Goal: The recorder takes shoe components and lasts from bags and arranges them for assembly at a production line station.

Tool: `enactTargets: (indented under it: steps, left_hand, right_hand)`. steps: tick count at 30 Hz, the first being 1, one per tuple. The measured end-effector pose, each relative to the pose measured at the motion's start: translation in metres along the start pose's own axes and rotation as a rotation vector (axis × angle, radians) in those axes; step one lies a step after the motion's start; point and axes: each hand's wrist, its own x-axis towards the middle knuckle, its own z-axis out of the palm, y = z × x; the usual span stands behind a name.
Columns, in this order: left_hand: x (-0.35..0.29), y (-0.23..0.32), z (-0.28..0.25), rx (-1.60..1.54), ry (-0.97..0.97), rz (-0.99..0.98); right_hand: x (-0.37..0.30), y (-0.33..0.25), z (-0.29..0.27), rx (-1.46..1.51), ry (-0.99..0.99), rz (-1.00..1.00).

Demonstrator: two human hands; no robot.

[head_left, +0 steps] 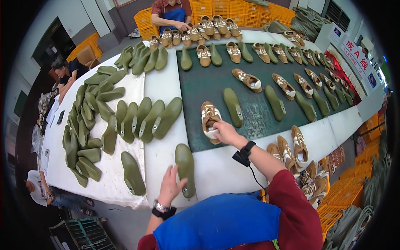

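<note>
My right hand [228, 133] grips a brown and white sneaker [209, 116] by its heel collar, at the near left corner of the dark green belt [200, 87]. The sneaker's toe points away from me. My left hand [170, 185] is open, its fingers apart, beside a green shoe last [185, 164] lying on the white table edge. Whether the fingertips touch that last I cannot tell. A second last [133, 173] lies to its left. Right of the held sneaker another last [232, 106] rests on the belt.
Many green lasts [89, 108] cover the white table at left. Rows of sneakers and lasts fill the belt; more sneakers [299, 146] stand along its near edge. Across the table a person in a blue apron [175, 16] handles sneakers. Orange crates [343, 191] stack at right.
</note>
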Motion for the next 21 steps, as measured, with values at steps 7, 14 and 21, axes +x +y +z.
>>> enactTargets:
  steps: [7,14,21]
  left_hand:
    - [-0.015,0.008,0.016,-0.276,-0.205,-0.297]
    - [0.002,0.009,0.028,0.010,-0.280,-0.253]
    - [0.155,0.002,0.068,0.171,-0.119,0.062]
  right_hand:
    - [0.098,0.062,-0.006,-0.063,0.324,0.233]
    - [-0.015,0.018,-0.007,0.292,0.055,0.057]
    - [-0.189,-0.039,-0.049,0.291,0.119,0.270]
